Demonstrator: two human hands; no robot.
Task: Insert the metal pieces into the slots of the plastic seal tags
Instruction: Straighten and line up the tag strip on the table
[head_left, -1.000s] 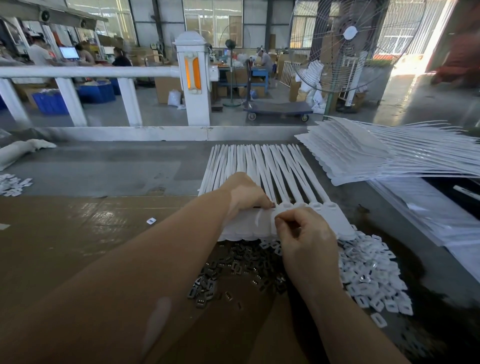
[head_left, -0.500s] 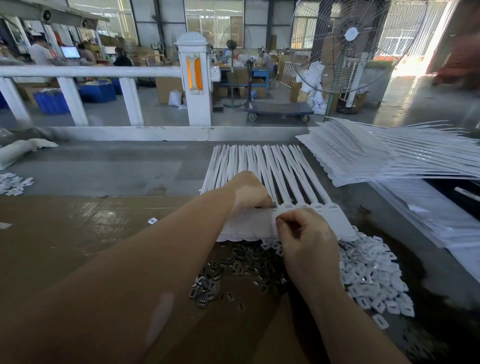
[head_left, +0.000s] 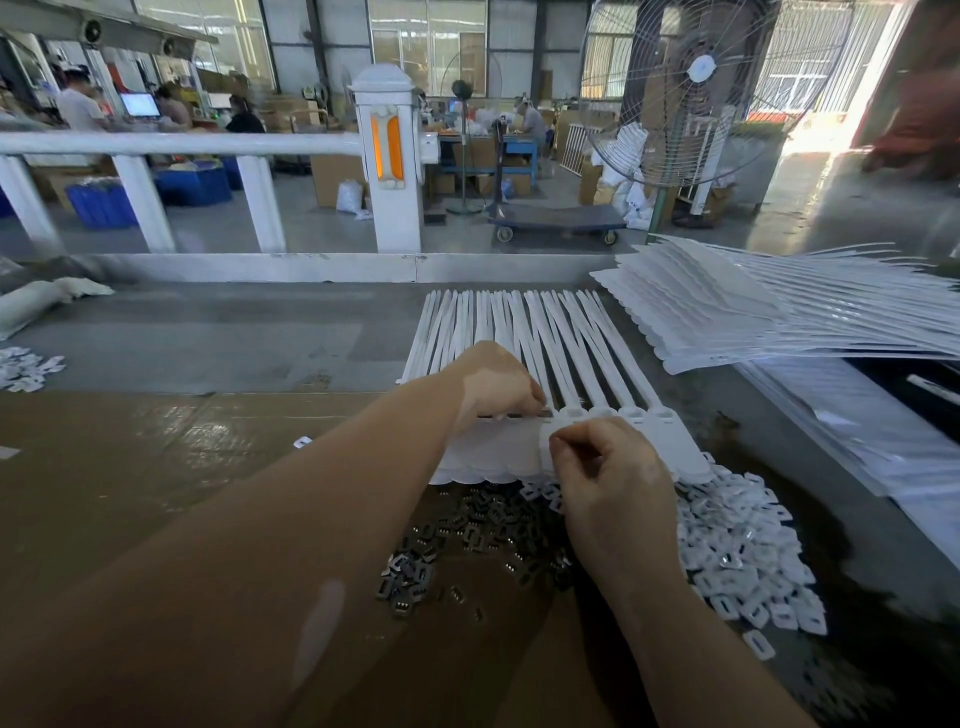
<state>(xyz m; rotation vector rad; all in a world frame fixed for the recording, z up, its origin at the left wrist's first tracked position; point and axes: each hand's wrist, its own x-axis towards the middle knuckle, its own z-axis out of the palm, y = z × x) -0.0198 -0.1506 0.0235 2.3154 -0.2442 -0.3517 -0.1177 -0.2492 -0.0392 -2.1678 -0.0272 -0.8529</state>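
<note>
Pinched fingertips of left hand (head_left: 498, 387) press at slot row of flat white plastic seal tags (head_left: 524, 343), fanned on the table. Right hand (head_left: 608, 473) curled on tag heads; contents indiscernible. Dark metal pieces (head_left: 467, 540) heaped just below; small white plastic caps (head_left: 737, 551) piled to the right.

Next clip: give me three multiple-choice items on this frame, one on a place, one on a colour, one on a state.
1. Where is the pile of dark metal pieces?
A. nearer than the row of seal tags
B. on the stack at right
C. by the fan

2. Colour of the seal tags?
A. blue
B. white
C. orange

3. The right hand is:
A. flat, open
B. curled, fingertips pinched at a tag head
C. out of view

Answers: 1 A, the pile lies between the tags and the camera; 2 B, all straps are white; 3 B, fingers curl at the row's near edge.
</note>
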